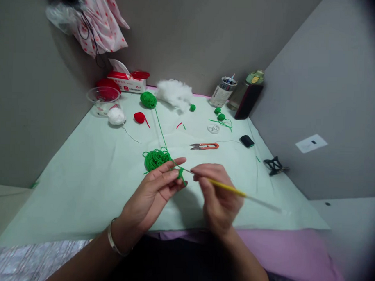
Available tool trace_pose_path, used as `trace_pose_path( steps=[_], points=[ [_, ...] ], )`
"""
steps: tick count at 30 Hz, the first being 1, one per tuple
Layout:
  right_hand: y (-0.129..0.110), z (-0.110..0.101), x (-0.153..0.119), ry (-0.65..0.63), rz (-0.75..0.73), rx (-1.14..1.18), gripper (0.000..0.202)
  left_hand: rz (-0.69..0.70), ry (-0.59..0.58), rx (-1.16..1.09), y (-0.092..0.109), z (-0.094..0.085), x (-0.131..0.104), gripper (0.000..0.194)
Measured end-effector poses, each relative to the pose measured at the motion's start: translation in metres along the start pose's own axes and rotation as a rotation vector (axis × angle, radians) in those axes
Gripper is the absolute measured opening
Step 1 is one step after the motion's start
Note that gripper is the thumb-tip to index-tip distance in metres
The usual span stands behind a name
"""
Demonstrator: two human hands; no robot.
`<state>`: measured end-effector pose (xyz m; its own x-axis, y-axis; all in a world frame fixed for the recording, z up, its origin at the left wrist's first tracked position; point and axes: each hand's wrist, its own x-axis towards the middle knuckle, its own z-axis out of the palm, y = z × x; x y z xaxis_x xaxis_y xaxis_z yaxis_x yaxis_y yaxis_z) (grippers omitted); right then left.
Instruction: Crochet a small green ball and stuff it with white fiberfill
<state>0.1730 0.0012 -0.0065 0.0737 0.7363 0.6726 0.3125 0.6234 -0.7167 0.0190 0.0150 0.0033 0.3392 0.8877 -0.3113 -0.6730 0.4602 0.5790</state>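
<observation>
The table (81, 186) looks smooth and matt, the green yarn (157, 160) on it fibrous. The hook (230, 188) has a smooth, plastic-looking grip and metallic shaft; the snips (205, 146), metal blades. Near the far edge sits fluffy fibre (174, 93); by the far left corner, a glossy clear-plastic tub (98, 108).

Blurry hook end (263, 203); part-hidden green piece (180, 173)

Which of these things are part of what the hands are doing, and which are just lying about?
In use:
- yellow-handled tool, in the right hand
- small green piece, in the left hand
- green yarn heap, beside the left hand, probably

Seemingly just lying about:
- orange-handled snips
- white yarn ball
- white fluff
- tissue box
</observation>
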Motion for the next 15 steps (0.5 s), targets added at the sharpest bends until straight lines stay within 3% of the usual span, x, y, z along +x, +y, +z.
trace_pose_path(
  steps=[3, 7, 12, 15],
  points=[
    [-0.001, 0.0, 0.007, 0.024, 0.187, 0.268, 0.019, 0.085, 0.002, 0.108, 0.001, -0.001, 0.001, 0.029],
    [-0.001, 0.004, 0.009, -0.079, 0.199, 0.312, 0.015, 0.219, -0.008, 0.285, 0.001, 0.0, -0.001, 0.031],
    [0.004, 0.003, 0.008, -0.078, 0.343, 0.514, 0.015, 0.089, -0.074, 0.276, 0.01, -0.002, -0.005, 0.035],
    [0.003, 0.0, 0.007, -0.11, 0.323, 0.484, 0.019, 0.127, -0.065, 0.325, 0.012, -0.006, -0.005, 0.033]
  ],
)
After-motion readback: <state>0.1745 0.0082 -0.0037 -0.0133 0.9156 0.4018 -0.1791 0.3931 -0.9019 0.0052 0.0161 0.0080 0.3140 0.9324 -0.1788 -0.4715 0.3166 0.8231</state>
